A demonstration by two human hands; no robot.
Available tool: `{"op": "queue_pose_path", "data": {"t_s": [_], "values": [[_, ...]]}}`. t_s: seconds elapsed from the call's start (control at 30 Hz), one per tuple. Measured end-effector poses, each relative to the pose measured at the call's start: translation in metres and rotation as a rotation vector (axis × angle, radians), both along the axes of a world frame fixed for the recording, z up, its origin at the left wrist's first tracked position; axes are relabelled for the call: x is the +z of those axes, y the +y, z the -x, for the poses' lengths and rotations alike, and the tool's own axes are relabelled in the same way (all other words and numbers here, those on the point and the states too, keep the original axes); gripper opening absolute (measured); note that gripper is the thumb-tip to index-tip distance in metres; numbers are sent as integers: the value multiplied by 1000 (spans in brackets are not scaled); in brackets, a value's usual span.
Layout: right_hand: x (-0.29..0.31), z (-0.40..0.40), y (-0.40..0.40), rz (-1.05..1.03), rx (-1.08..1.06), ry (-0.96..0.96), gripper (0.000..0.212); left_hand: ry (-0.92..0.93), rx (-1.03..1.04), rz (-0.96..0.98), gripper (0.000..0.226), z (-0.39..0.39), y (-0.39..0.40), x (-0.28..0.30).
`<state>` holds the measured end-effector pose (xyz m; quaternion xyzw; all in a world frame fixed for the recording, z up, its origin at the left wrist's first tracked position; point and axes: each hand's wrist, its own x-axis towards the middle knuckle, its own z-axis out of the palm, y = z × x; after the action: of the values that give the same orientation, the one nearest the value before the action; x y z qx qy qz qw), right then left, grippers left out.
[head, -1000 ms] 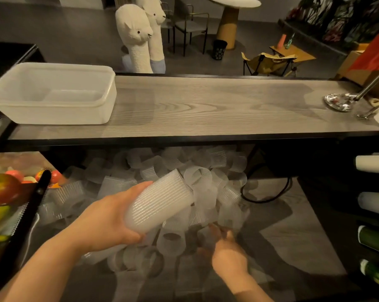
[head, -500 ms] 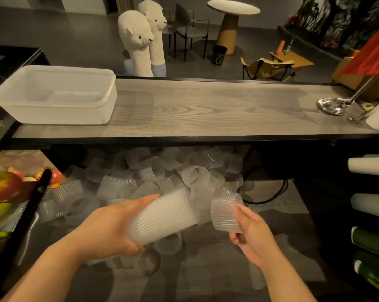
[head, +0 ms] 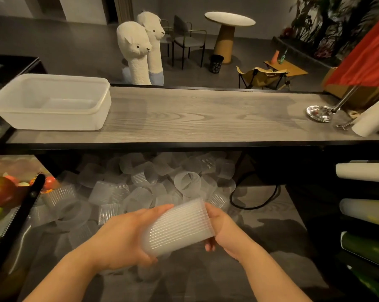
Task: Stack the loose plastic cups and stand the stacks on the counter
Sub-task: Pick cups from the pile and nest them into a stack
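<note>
The left hand (head: 121,238) wraps the light, ribbed, likely crushable stack of cups (head: 179,228), best held mid-wall, while the right hand (head: 224,231) presses its open end.

The room is dimly lit, with a dark grey floor (head: 75,46) beyond the bench (head: 206,118), which has a pale wood-grain top and a black front edge. Behind the bench's far edge stand two white alpaca figures (head: 138,53). Farther back are a round pedestal table (head: 228,29), dark armchairs (head: 187,40), a small black bin (head: 216,63) and a folding chair (head: 262,77). Plants (head: 327,25) line the far right wall.
</note>
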<state>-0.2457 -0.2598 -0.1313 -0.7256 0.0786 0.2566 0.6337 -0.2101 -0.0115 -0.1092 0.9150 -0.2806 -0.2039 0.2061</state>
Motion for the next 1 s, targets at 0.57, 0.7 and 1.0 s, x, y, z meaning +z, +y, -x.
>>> {"op": "queue_pose_path", "data": {"t_s": [0.57,0.7,1.0], "values": [[-138,-23,-71,838,-337,222,47,52,170,59,107,-4,-9,-24],[-132,-34,-71,904,-183,189,47,48,179,53,103,-2,-16,-23],[-128,-30,-67,909,187,153,81,89,250,91,103,9,-30,-21]]}}
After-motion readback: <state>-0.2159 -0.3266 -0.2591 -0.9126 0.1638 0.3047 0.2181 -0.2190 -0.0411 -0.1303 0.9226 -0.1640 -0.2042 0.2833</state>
